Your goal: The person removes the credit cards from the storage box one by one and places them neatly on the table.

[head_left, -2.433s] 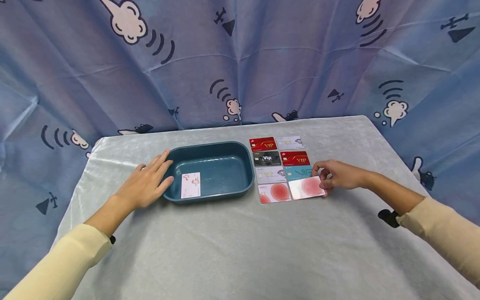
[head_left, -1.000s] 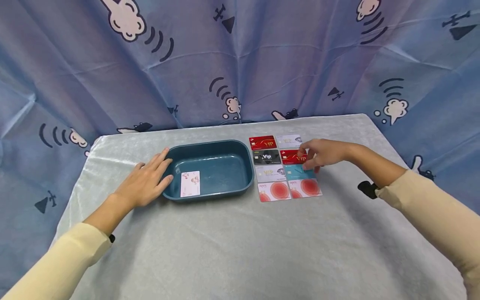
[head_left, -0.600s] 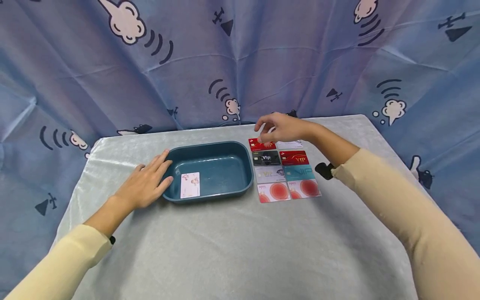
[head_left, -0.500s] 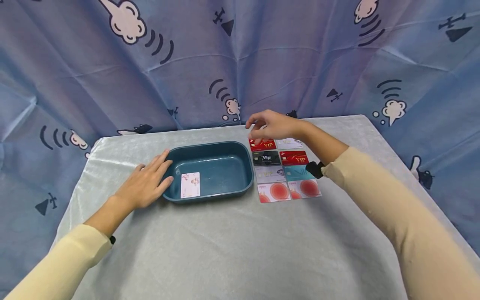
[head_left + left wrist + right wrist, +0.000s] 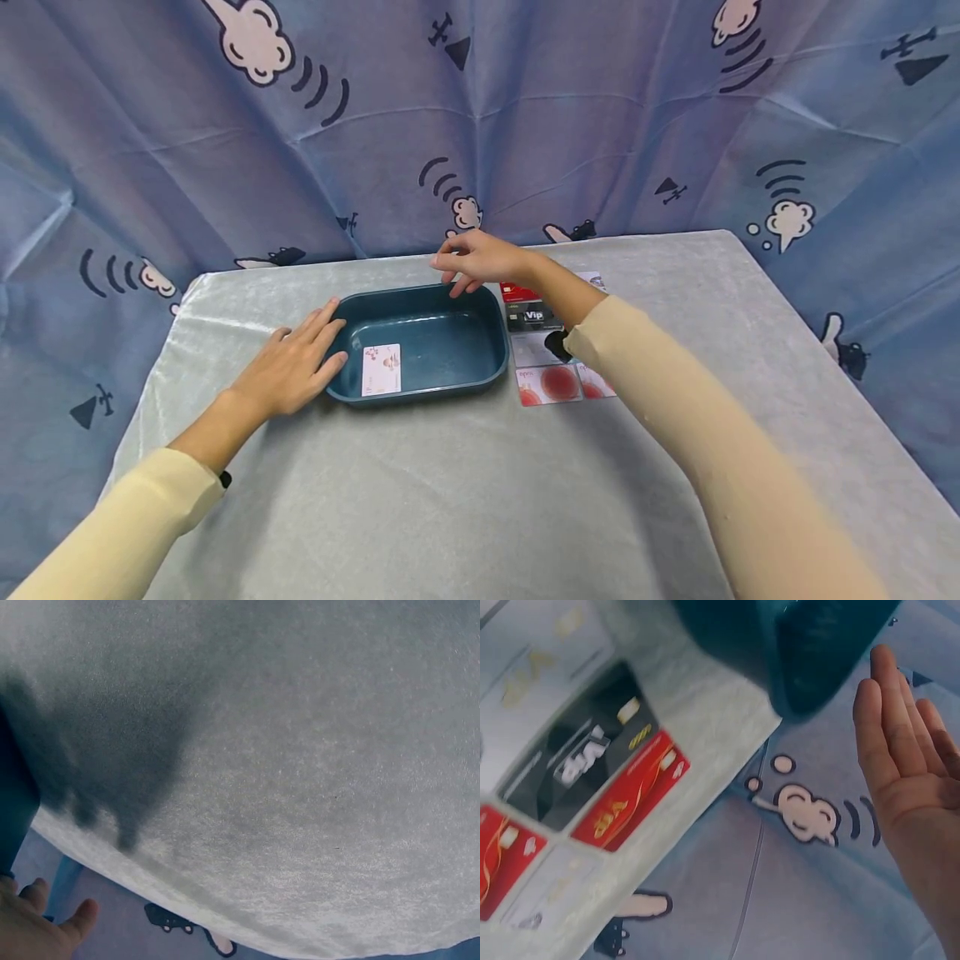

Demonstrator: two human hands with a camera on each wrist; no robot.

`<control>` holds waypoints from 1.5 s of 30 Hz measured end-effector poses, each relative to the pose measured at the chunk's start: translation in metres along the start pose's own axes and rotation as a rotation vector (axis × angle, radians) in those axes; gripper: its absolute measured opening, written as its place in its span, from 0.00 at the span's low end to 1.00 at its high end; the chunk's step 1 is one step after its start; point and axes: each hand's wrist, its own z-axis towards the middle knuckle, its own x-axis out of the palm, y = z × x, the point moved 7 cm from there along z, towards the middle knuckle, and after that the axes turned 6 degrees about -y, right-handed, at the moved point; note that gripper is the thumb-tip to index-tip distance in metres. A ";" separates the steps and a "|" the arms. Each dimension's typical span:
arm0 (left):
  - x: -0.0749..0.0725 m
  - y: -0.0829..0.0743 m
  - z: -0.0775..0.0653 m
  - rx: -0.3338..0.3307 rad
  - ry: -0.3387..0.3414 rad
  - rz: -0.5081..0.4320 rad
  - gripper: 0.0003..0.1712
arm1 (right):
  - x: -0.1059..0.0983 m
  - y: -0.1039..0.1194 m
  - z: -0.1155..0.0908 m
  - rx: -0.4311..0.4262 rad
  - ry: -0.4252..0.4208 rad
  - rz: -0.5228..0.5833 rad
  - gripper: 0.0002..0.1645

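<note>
A teal plastic basin [image 5: 442, 390] stands on the cloth, with one white card [image 5: 381, 369] with a floral print lying inside near its left end. My left hand [image 5: 288, 367] rests at the basin's left rim, fingers extended. Over the basin's back right corner hovers my right hand [image 5: 483, 257], fingers loosely bent and nothing between them. To the basin's right lie several plastic cards in two columns: a black VIP card [image 5: 532, 316], a red VIP card [image 5: 634, 795] and a pink-circle card [image 5: 549, 385] show. My right forearm hides part of the right column in the head view.
A pale grey velvet cloth [image 5: 420, 492] covers the table. Behind it hangs a blue-purple curtain [image 5: 390, 125] with cartoon clouds and planes. A black strap [image 5: 557, 345] sits at my right wrist.
My right hand let go of the pink-circle card, laid at the bottom of the right column, then rose and swept left over the cards to the basin. My left hand stayed put.
</note>
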 end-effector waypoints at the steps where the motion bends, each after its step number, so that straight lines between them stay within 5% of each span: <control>1: 0.000 0.000 0.000 -0.001 0.000 0.000 0.35 | 0.004 0.001 0.003 0.007 0.006 0.003 0.26; 15: 0.001 0.002 0.002 -0.013 0.015 0.007 0.35 | 0.056 0.006 0.026 0.133 0.208 -0.003 0.33; 24: 0.003 0.003 0.004 -0.019 0.018 0.002 0.35 | 0.078 0.009 0.037 0.145 0.278 -0.129 0.34; 45: 0.002 0.002 0.002 -0.018 0.029 0.013 0.35 | 0.110 0.010 0.050 0.180 0.365 -0.201 0.36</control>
